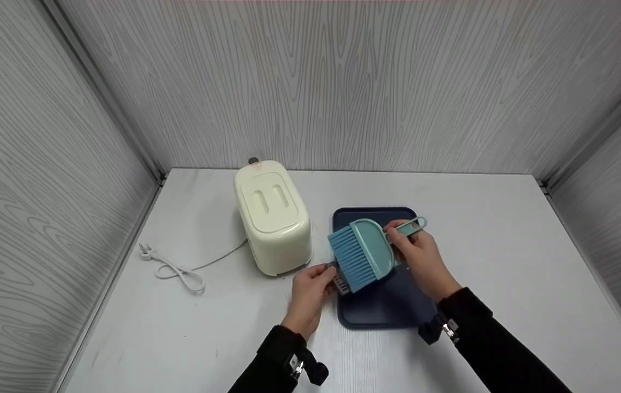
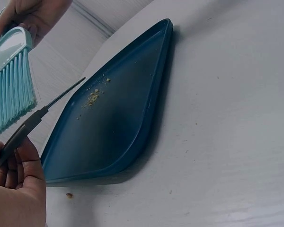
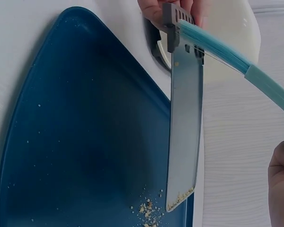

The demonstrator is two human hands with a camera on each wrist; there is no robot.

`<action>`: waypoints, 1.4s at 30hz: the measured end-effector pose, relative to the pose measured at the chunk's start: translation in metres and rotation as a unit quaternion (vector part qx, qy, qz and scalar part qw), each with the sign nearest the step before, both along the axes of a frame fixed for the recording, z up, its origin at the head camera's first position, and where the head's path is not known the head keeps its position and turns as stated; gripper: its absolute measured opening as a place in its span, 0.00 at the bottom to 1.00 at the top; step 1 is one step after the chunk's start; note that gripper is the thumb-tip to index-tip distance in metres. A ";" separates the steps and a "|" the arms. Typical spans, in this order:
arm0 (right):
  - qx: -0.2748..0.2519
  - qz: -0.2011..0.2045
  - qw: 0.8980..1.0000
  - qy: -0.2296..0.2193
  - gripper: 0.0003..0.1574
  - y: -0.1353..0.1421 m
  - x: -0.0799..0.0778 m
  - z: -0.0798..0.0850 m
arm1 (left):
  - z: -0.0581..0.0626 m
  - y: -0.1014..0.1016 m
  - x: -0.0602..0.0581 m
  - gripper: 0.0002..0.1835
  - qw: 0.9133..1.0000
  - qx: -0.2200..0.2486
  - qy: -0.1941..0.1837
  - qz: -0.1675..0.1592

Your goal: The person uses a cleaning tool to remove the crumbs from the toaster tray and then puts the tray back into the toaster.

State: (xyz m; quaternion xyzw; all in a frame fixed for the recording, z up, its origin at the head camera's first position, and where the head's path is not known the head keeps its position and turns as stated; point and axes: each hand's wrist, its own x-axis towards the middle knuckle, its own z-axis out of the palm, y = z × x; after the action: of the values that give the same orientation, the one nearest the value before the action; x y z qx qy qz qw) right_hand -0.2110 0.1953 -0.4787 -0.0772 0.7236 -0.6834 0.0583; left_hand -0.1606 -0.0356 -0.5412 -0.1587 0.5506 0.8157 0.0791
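My left hand pinches the grey slotted end of a flat metal crumb tray, tilted over a dark blue tray. Crumbs line the crumb tray's low far edge in the right wrist view. My right hand holds a light blue brush by its handle, the loop end sticking out past the fingers. In the right wrist view the bristles overlap the crumb tray's grey end. A small heap of crumbs lies on the blue tray. From the head view, the brush hides most of the crumb tray.
A cream toaster with a lidded top stands left of the blue tray. Its white cord runs left to a plug on the white table. A single crumb lies on the table beside the tray. Grey wood-grain walls enclose the table's back and sides.
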 end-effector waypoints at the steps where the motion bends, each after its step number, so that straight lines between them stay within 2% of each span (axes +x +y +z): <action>1: 0.000 0.001 1.000 -0.002 0.28 0.000 0.000 -0.001 | 0.000 0.000 0.000 0.17 1.000 0.000 0.002 -0.001; 7: -0.012 0.006 1.000 -0.017 0.27 0.000 -0.001 -0.007 | 0.000 -0.001 0.000 0.16 1.000 -0.002 0.005 0.000; 19: 0.041 -0.011 0.999 -0.012 0.27 0.012 -0.004 -0.012 | -0.001 0.000 0.000 0.17 1.000 -0.006 0.005 0.009; 30: 0.039 -0.022 0.999 -0.020 0.26 0.026 -0.008 -0.016 | 0.001 0.000 0.002 0.17 1.000 -0.006 0.012 0.011; 42: 0.067 -0.058 0.996 -0.015 0.31 0.047 -0.011 -0.012 | 0.001 0.001 0.001 0.15 1.000 -0.004 0.013 0.016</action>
State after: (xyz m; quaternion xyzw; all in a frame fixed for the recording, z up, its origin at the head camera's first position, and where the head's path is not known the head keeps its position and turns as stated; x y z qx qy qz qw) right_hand -0.2222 0.2427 -0.4907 -0.0204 0.7702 -0.6365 0.0342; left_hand -0.1595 -0.0351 -0.5401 -0.1572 0.5527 0.8163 0.0585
